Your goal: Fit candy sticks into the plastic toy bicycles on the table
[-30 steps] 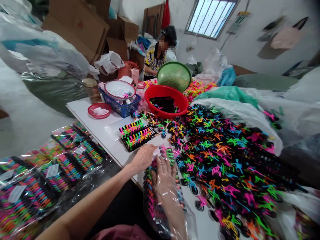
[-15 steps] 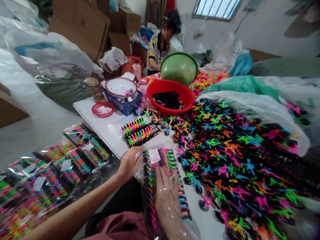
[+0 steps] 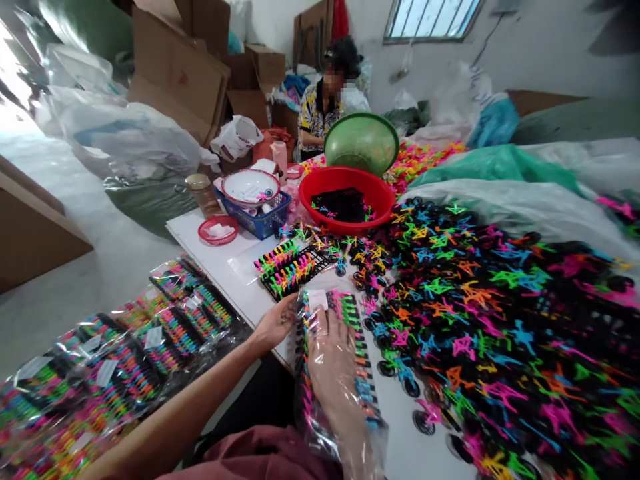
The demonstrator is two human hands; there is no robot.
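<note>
A clear plastic bag (image 3: 370,433) lies on the near edge of the white table, with rows of colourful small pieces (image 3: 370,380) and a white paper label (image 3: 317,299) inside. My left hand (image 3: 274,327) holds the bag's upper left edge, fingers curled against it. Inside the bag, under the film, my right hand (image 3: 333,357) lies flat on the pieces, fingers stretched toward the label. Just beyond the bag is a black grid rack (image 3: 314,261) with colourful pieces in rows.
Filled packs (image 3: 170,330) lie at lower left. Small toy bicycles (image 3: 465,293) are heaped on the right. Behind stand a red basin (image 3: 345,223), a green basin (image 3: 361,143), a blue basket (image 3: 263,219) and a red basket (image 3: 218,230). A person (image 3: 317,113) sits across the table.
My right hand has slid farther up inside the bag, its fingertips now by the label. My left hand's fingers have closed in at the bag's edge. The camera view has shifted slightly left.
</note>
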